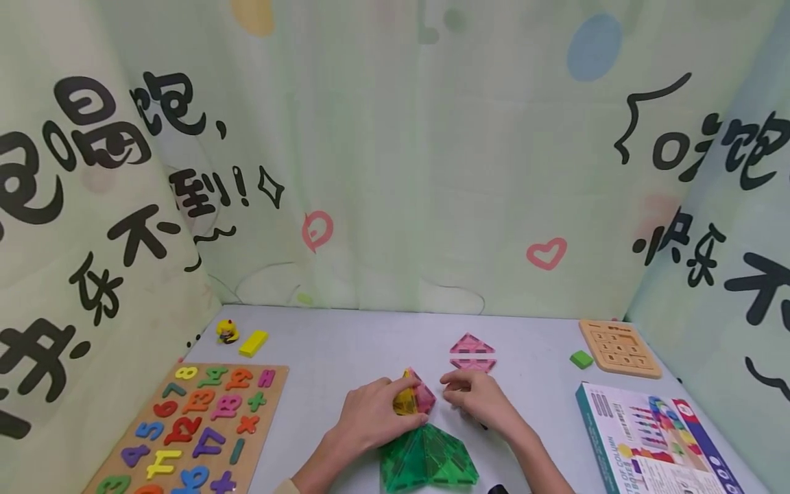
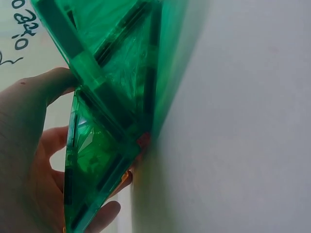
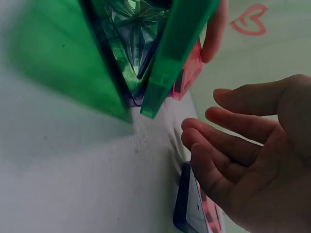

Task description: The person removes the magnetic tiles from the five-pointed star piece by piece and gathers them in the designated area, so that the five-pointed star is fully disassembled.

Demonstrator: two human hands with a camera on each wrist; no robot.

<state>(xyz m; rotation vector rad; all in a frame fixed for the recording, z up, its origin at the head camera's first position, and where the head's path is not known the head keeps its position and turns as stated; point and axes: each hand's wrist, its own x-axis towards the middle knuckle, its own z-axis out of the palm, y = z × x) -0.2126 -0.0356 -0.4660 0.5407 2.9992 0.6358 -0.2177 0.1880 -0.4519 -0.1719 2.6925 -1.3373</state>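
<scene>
Now your left hand (image 1: 376, 415) is gripping yellow-pink tile cluster (image 1: 415, 396) just behind green tile pyramid (image 1: 427, 456) on surface (image 1: 345, 357); your right hand (image 1: 478, 398), fingers (image 3: 218, 141) relaxed, is hovering beside cluster.

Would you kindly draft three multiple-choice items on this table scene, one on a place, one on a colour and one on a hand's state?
1. Where does the number puzzle board lie?
A. On the table's left side
B. On the table's right side
C. Behind the pink tiles

2. What colour is the tile pyramid between the wrists?
A. Blue
B. Green
C. Orange

3. How is the right hand?
A. Gripping the boxed set
B. Clenched in a fist
C. Fingers relaxed, holding nothing

Answers: 1 A, the board sits left of the left hand in the head view. 2 B, its panels show green in all three views. 3 C, the right wrist view shows loosely spread fingers with nothing in them, while the left hand holds the yellow and pink tile piece.
</scene>
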